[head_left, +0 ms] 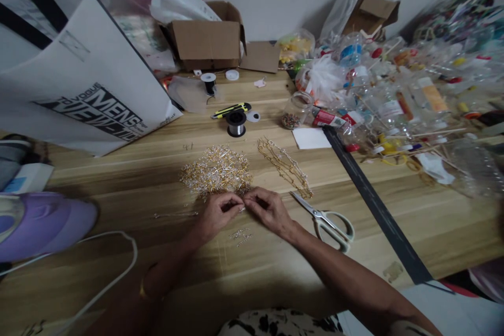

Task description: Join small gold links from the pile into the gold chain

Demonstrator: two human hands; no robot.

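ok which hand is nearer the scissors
Right. The right hand is beside the scissors, near their blade tips; the left hand is farther off, beyond the right one.

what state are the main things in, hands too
left hand, fingertips pinched, anything held too small to tell
right hand, pinched likewise
bead pile, loosely heaped
gold strands, laid out lengthwise
scissors, lying flat, unheld
silver wire spool, upright
utility knife, lying flat
cardboard box, open-topped
jar, partly filled
shopping bag, standing

Left hand (219,214) and right hand (271,211) pinch close together.
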